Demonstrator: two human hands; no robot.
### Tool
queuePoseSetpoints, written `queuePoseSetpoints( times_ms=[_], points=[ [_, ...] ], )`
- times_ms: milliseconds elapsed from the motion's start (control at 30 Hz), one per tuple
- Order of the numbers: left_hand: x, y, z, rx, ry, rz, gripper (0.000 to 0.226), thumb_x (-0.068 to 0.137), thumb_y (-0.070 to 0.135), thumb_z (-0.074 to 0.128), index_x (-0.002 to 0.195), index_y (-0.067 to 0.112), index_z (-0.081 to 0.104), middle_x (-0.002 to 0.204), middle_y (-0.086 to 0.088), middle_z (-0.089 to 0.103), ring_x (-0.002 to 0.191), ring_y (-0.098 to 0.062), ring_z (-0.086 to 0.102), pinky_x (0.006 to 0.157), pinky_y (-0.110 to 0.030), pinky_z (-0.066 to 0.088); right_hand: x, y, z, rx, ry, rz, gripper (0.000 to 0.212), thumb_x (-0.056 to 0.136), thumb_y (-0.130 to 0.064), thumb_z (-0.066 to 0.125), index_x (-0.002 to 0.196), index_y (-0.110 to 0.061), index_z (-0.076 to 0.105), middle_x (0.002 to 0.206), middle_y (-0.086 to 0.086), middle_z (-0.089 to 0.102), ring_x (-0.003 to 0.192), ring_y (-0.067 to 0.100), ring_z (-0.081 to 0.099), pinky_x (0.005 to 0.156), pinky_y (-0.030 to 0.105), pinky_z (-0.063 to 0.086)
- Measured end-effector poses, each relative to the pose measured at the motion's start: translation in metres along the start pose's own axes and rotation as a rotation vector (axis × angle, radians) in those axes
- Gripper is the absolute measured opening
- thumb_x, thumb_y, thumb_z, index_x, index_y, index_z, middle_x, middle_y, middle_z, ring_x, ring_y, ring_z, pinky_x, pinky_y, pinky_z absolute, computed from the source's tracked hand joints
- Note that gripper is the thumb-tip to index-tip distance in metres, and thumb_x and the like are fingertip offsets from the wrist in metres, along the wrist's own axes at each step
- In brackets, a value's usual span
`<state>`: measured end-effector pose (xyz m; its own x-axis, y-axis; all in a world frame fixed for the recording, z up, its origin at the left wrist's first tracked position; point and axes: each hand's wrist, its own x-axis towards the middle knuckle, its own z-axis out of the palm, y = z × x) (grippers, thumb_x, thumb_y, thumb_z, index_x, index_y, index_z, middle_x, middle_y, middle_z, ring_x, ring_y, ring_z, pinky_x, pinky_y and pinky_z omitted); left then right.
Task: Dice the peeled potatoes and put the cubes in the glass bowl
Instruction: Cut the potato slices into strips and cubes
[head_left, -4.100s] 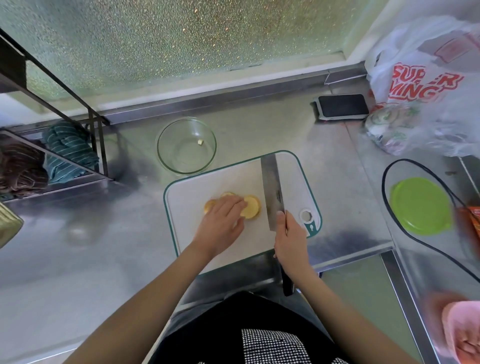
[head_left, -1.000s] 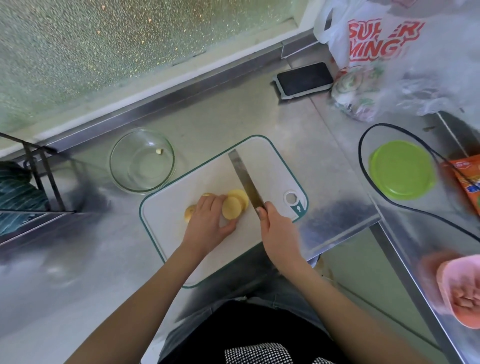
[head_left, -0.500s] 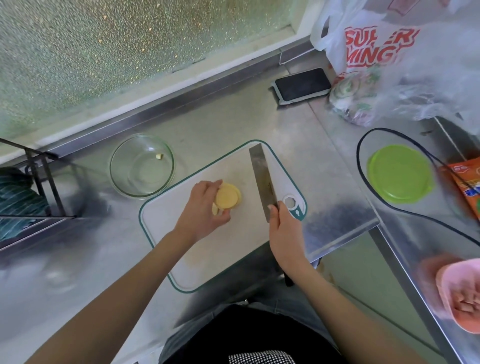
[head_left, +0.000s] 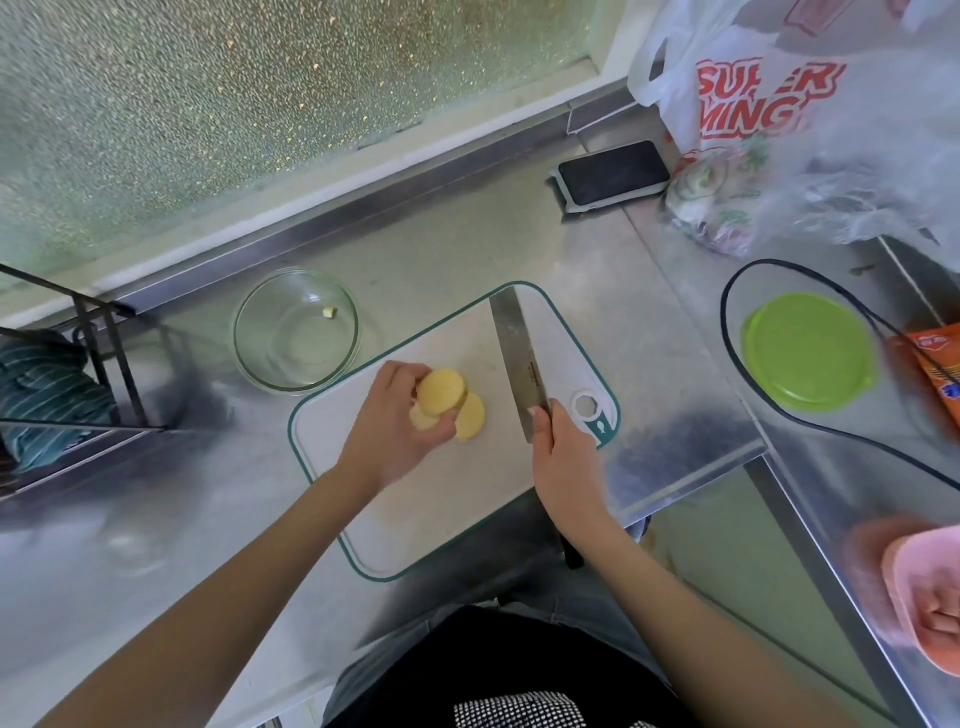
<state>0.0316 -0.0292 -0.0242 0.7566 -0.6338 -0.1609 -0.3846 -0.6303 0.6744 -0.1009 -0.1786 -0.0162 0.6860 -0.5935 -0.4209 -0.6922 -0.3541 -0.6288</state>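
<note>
Head view: left hand (head_left: 387, 441) gripping potato slices (head_left: 441, 392), right hand (head_left: 558, 449) clasping cleaver (head_left: 517, 358). Mid-slicing; next, probably stacking flat, cutting strips.

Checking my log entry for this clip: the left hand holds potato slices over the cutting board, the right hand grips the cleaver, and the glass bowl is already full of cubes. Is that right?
Not quite. The head view shows the glass bowl nearly empty, with one small piece inside. The rest stands: the left hand holds potato slices over the cutting board, and the right hand grips the cleaver.
</note>
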Motion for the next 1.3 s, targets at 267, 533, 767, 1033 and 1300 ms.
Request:
queuePoseSetpoints(
  times_ms=[267, 533, 767, 1033, 1300],
  points=[
    [0.072, 0.014, 0.042, 0.205, -0.121, 0.02, 0.05, 0.077, 0.033, 0.065, 0.119, 0.009, 0.052, 0.116, -0.009, 0.05, 0.111, -0.026, 0.042, 0.094, -0.029, 0.032, 0.008, -0.004, 0.01, -0.006, 0.011, -0.066, 0.022, 0.099, -0.037, 0.033, 0.093, -0.021, 0.046, 0.077, -0.001, 0.054, 0.07, 0.019, 0.054, 0.062, 0.031, 0.046],
    [-0.007, -0.005, 0.04, 0.115, 0.021, 0.058, 0.064, 0.081, 0.043, 0.064, 0.133, 0.011, 0.046, 0.13, -0.007, 0.049, 0.12, -0.022, 0.043, 0.1, -0.033, 0.037, 0.004, -0.003, 0.016, -0.048, -0.015, -0.103, 0.022, 0.099, -0.038, 0.033, 0.092, -0.021, 0.046, 0.071, -0.004, 0.052, 0.066, 0.021, 0.054, 0.06, 0.03, 0.038],
    [-0.006, -0.003, 0.052, 0.19, -0.035, 0.018, 0.067, 0.079, 0.032, 0.07, 0.136, 0.01, 0.044, 0.135, -0.01, 0.049, 0.123, -0.027, 0.044, 0.103, -0.036, 0.032, 0.0, 0.0, 0.022, 0.014, -0.025, -0.132, 0.024, 0.099, -0.036, 0.035, 0.087, -0.019, 0.049, 0.073, 0.001, 0.057, 0.071, 0.023, 0.057, 0.067, 0.036, 0.045],
    [-0.012, -0.013, 0.047, 0.27, -0.101, 0.107, 0.063, 0.077, 0.03, 0.07, 0.132, 0.011, 0.045, 0.134, -0.008, 0.048, 0.122, -0.025, 0.043, 0.102, -0.033, 0.034, 0.006, 0.005, 0.016, 0.034, 0.028, -0.113, 0.021, 0.1, -0.029, 0.04, 0.084, -0.018, 0.047, 0.07, -0.004, 0.051, 0.07, 0.021, 0.053, 0.066, 0.033, 0.04],
    [-0.028, -0.03, 0.038, 0.347, -0.218, 0.189, 0.069, 0.091, 0.037, 0.053, 0.148, 0.018, 0.018, 0.151, -0.005, 0.028, 0.136, -0.023, 0.028, 0.112, -0.034, 0.022, 0.001, -0.004, 0.017, 0.038, -0.056, -0.157, 0.023, 0.1, -0.029, 0.038, 0.082, -0.016, 0.046, 0.065, -0.009, 0.047, 0.063, 0.015, 0.047, 0.059, 0.028, 0.028]
  ],
)
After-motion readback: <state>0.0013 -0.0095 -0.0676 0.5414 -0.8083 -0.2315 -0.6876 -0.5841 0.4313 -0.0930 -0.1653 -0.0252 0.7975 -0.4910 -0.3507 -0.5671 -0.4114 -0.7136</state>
